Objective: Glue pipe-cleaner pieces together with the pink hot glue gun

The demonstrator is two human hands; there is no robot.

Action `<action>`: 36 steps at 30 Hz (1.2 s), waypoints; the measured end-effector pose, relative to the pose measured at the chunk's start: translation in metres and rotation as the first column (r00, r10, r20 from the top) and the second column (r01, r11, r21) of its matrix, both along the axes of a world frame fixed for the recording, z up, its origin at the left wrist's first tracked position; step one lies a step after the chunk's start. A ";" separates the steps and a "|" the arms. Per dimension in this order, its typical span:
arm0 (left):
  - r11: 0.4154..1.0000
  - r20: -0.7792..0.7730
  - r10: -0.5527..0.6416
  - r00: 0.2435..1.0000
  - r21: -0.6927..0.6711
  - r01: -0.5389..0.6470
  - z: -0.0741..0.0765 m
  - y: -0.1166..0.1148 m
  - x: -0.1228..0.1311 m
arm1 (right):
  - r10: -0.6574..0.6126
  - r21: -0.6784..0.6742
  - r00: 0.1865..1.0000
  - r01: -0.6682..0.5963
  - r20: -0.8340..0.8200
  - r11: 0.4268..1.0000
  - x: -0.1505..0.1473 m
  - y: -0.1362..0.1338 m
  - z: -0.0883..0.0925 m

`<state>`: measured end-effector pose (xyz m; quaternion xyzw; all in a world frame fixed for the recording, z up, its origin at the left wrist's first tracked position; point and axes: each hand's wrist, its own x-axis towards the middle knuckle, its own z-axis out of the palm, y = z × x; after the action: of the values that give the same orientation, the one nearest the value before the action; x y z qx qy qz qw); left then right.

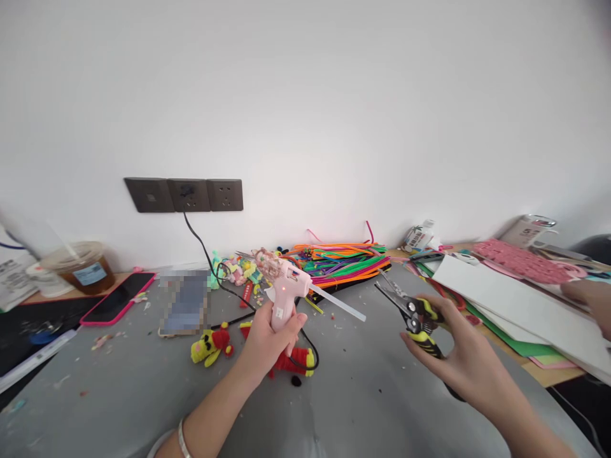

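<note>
My left hand (272, 340) is closed around the handle of a pink hot glue gun (285, 296), its small light glowing and a translucent glue stick (338, 302) poking out of its back. In my right hand (456, 346) are pliers (414, 318) with yellow-and-black handles, their long jaws parted and pointing up and left. Under the left hand lies a red and yellow fuzzy figure piece (293, 361), partly covered by the hand and the cord. Left of it rests a yellow fuzzy head (212, 343) with red parts.
Colourful pipe cleaners (344, 264) lie against the wall. A black cord runs to a wall socket (188, 194). Phone (119, 298) and drink cup (88, 270) stand left; paper sheets (501, 299) and a mug (527, 230) right. Another person's hand (589, 299) is at the right edge.
</note>
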<state>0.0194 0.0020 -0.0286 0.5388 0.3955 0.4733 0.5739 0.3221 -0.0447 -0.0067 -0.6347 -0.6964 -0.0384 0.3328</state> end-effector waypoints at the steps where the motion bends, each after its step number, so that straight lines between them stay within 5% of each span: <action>1: 1.000 -0.014 0.000 1.000 0.001 0.000 0.000 0.000 0.000 | 0.047 0.014 0.998 -0.048 0.049 0.999 0.003 0.002 0.006; 7: 0.997 -0.094 0.065 0.993 -0.033 -0.068 0.000 -0.002 0.000 | 0.249 -0.031 0.895 -0.256 0.370 0.966 0.010 0.009 0.052; 13: 0.997 -0.147 0.054 0.988 -0.040 -0.060 0.001 -0.004 0.001 | 0.333 -0.086 0.830 -0.331 0.447 0.940 -0.001 0.019 0.086; 36: 0.999 -0.089 -0.015 0.996 -0.047 0.011 -0.001 -0.003 0.000 | 0.320 -0.083 0.716 -0.345 0.621 0.935 -0.018 0.014 0.092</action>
<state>0.0198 -0.0013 -0.0294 0.5484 0.4283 0.4355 0.5711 0.3044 -0.0307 0.0858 -0.4435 -0.8684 -0.1997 0.0966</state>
